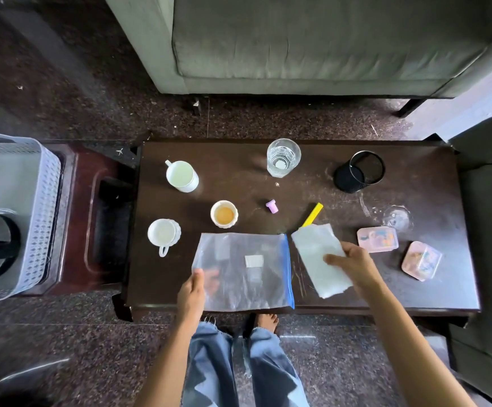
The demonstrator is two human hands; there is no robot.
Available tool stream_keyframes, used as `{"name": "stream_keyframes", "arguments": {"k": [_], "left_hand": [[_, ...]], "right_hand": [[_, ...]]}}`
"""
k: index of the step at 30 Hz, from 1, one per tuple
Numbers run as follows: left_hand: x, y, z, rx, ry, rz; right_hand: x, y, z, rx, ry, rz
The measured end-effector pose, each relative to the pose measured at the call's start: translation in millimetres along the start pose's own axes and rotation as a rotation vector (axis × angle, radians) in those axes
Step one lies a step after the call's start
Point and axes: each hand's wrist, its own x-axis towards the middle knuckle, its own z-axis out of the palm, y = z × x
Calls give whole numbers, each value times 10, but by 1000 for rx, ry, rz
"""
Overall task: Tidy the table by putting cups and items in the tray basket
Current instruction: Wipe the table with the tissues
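Bench: a dark brown wooden bench (415, 177) is carrying everything, scuffed and dusty on top.
Cups: a white ceramic mug (182, 175) is standing at the far left; a small white cup holding orange-brown liquid (224, 214) is sitting nearer the middle; a white cup with its handle pointing near (163, 234) is sitting left of it.
Glass: a clear faceted drinking glass (283, 157) is standing at the far middle.
Other items: a black mesh pen holder (359, 171) is lying on its side at the far right; a small lilac plastic cap (272, 206) is lying in the middle; two pink-tinted lidded plastic boxes (377, 239) (421, 261) are resting at the right, near the edge.
Tray basket: a pale grey perforated plastic tray basket (37, 230) is sitting on a reddish stool, well left of the bench.
Left hand: the left hand (192, 292) is pinching the near left corner of a clear zip bag with a blue seal strip (244, 271), fingers closed under the film and thumb on top.
Right hand: the right hand (353, 267) is gripping a white folded paper towel (318, 259), thumb pressing on top; a yellow flat stick (312, 214) is poking out from beneath its far end.
Pose: both forearms are reaching forward from the near edge, the right one angling in from the right.
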Motion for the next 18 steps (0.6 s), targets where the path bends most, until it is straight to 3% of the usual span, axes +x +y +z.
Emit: {"name": "stream_keyframes", "arguments": {"k": [3, 7, 8, 10, 11, 13, 15, 18], "left_hand": [[123, -181, 163, 77, 53, -76], [226, -189, 425, 151, 126, -228], [200, -115, 503, 190, 211, -209], [88, 98, 636, 223, 365, -8], [17, 221, 711, 174, 358, 94], [-130, 532, 843, -104, 72, 153], [-224, 769, 955, -401, -304, 67], [-218, 874, 996, -668, -515, -75]], "right_hand": [[-5, 126, -61, 82, 171, -26], [-78, 130, 72, 124, 200, -109], [-108, 118, 131, 110, 222, -142], [-201, 58, 280, 2, 310, -242], [-259, 15, 377, -64, 358, -302], [-385, -81, 627, -220, 410, -462], [-473, -150, 908, -407, 359, -676], [-517, -123, 1138, -441, 111, -811]]}}
